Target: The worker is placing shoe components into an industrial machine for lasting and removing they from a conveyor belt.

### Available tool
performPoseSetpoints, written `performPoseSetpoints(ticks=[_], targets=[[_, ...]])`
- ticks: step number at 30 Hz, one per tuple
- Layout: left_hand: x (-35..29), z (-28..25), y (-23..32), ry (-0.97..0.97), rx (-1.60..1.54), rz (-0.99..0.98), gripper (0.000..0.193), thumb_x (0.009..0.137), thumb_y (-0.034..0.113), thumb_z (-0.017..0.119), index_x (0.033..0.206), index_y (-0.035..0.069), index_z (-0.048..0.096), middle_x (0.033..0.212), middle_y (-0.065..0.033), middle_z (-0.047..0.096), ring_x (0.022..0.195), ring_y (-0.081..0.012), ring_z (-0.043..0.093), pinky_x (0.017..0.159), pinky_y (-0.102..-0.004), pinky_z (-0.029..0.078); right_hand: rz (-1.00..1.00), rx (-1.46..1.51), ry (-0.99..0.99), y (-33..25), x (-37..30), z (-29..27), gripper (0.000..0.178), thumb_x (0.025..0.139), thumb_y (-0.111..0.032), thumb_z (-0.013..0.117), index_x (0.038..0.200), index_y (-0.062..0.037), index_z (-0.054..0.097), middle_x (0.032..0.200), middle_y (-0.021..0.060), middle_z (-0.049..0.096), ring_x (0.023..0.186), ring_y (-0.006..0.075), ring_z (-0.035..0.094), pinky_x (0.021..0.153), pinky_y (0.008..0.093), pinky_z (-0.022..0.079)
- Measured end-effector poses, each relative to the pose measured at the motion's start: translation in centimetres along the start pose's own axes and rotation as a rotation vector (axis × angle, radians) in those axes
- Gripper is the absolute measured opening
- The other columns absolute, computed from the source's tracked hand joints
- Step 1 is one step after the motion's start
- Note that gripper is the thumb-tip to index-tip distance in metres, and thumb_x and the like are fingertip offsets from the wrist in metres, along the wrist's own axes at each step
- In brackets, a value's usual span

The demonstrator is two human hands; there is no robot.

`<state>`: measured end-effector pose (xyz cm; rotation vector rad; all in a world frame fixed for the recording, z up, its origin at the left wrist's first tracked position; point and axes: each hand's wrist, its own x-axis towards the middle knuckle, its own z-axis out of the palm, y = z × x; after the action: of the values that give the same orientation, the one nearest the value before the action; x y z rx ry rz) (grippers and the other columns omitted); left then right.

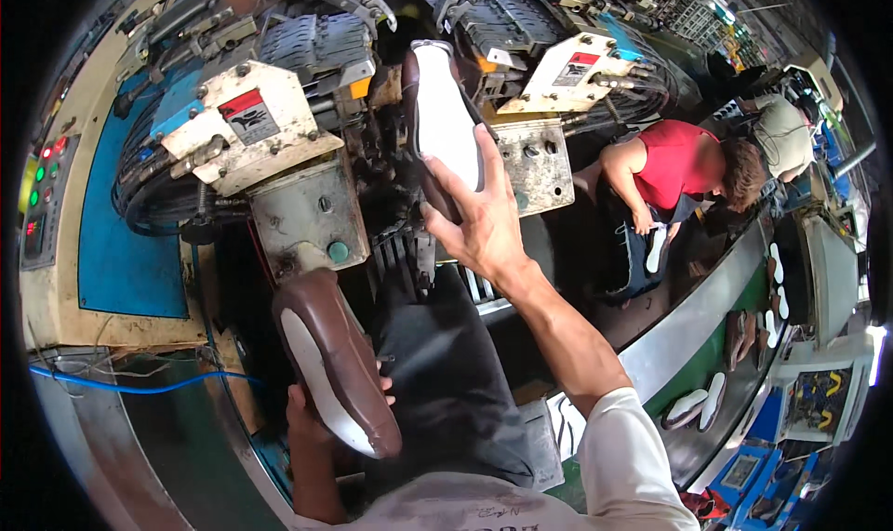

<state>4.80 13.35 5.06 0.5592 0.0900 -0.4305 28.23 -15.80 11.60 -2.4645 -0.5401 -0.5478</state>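
My right hand (481, 217) reaches up and grips a brown shoe upper on a white last (444, 122), holding it sole-up inside the jaws of a big lasting machine (298, 205). My left hand (312, 424) sits low near my lap and holds a second brown shoe with a white sole face (333, 371), tilted toe-down to the right. My dark apron (446, 382) lies between the two arms.
A control panel with red and green lights (42, 192) is at the far left. A blue hose (139, 387) runs along the machine base. A curved conveyor (716, 345) at the right carries several shoes. A person in a red shirt (670, 164) bends over work beyond it.
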Motion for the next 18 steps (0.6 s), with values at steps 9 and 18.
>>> performPoseSetpoints(ticks=[9,18], targets=[[-4.0,-1.9,-3.7,0.131,-0.070,-0.135,0.118,0.096,0.090,0.046,0.175,0.006,0.019,0.164,-0.0323,0.047,0.140,-0.0582,0.057,0.115,-0.0772,0.046,-0.095,-0.260,-0.038,-1.0,-0.4,1.2,0.070,0.090,-0.032,0.083,0.155,-0.0216,0.062,0.175,0.0309,0.025,0.161,0.0501,0.029,0.126,0.0639,0.037],[-2.6,-2.1,-5.3,0.031,-0.190,-0.144,0.114,0.098,0.089,0.043,0.175,0.008,0.020,0.165,-0.0306,0.046,0.143,-0.0567,0.056,0.117,-0.0755,0.045,-0.255,-0.365,-0.109,0.7,1.4,0.4,0.076,0.094,-0.041,0.081,0.161,-0.0220,0.052,0.171,0.0207,0.037,0.157,0.0555,0.032,0.124,0.0619,0.043]])
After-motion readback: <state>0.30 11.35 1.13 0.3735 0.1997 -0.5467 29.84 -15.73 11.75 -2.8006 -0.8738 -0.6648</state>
